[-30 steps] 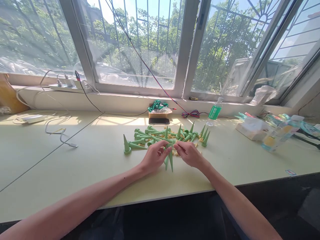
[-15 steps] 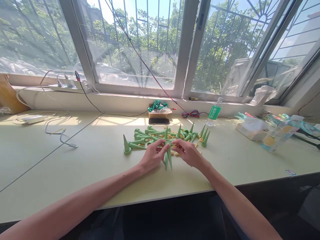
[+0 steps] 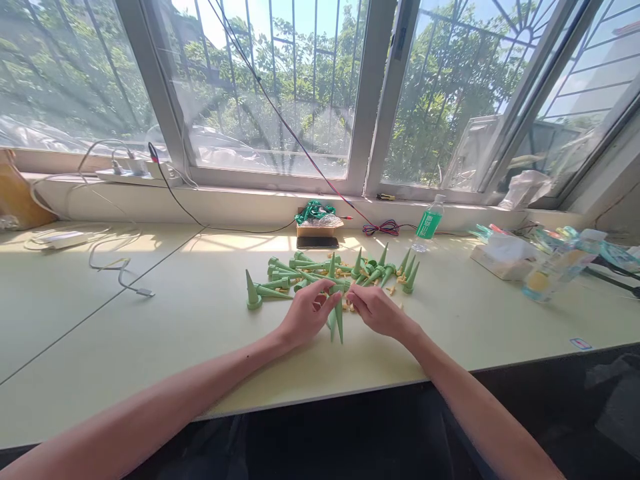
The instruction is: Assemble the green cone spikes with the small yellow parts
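Note:
My left hand [image 3: 309, 312] is closed round the collar of a green plastic spike [image 3: 339, 323], whose point hangs down toward me. Right against that collar, my right hand [image 3: 376, 308] is pinched shut; whatever lies between its fingertips is hidden. Behind both hands lies a pile of green spikes [image 3: 284, 272], with small yellow plastic pieces [image 3: 392, 291] scattered among them. One green spike [image 3: 253, 293] stands upright at the pile's left end, and another green spike [image 3: 411, 279] stands at the right end.
A small cardboard box [image 3: 317, 232] with green stuff sits at the back, a black phone-like slab [image 3: 317, 243] before it. Farther right stand a green-labelled bottle [image 3: 429, 225], a tissue box [image 3: 503, 260] and another bottle [image 3: 555, 270]. A white cable [image 3: 123, 268] lies left.
My right hand has closed in on the spike's collar, its fingers now more curled. The held spike has shifted slightly. My left hand keeps its grip.

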`<state>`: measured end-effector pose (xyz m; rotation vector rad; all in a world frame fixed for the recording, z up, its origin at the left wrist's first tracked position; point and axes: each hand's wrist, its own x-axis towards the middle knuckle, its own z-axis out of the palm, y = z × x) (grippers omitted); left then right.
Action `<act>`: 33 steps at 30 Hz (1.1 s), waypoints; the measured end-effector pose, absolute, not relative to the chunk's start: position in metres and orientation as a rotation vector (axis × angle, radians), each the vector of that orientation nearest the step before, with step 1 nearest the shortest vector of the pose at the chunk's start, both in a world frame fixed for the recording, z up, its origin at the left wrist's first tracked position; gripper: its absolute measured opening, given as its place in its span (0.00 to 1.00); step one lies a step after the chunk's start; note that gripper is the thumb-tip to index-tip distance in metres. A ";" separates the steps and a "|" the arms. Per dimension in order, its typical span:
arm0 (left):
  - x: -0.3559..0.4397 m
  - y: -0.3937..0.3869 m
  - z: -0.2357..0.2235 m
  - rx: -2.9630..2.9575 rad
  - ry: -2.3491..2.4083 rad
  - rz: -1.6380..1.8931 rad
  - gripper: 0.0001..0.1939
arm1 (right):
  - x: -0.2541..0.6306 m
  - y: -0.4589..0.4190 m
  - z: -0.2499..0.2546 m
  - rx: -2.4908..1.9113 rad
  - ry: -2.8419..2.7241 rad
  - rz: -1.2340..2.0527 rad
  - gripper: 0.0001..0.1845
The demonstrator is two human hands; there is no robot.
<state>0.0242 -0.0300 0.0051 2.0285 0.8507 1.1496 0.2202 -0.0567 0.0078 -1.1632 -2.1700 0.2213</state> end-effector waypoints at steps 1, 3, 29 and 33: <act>0.024 -0.030 0.004 2.040 0.859 1.155 0.15 | 0.220 -0.057 0.008 -1.169 -2.170 0.223 0.16; 0.025 -0.030 0.003 2.059 0.865 1.164 0.15 | 0.221 -0.057 0.008 -1.168 -2.168 0.230 0.17; 0.023 -0.025 0.006 1.798 0.832 1.052 0.17 | 0.220 -0.057 0.009 -1.076 -2.108 0.226 0.06; 0.024 -0.028 0.007 1.901 0.823 1.060 0.16 | 0.220 -0.058 0.009 -1.099 -2.146 0.183 0.11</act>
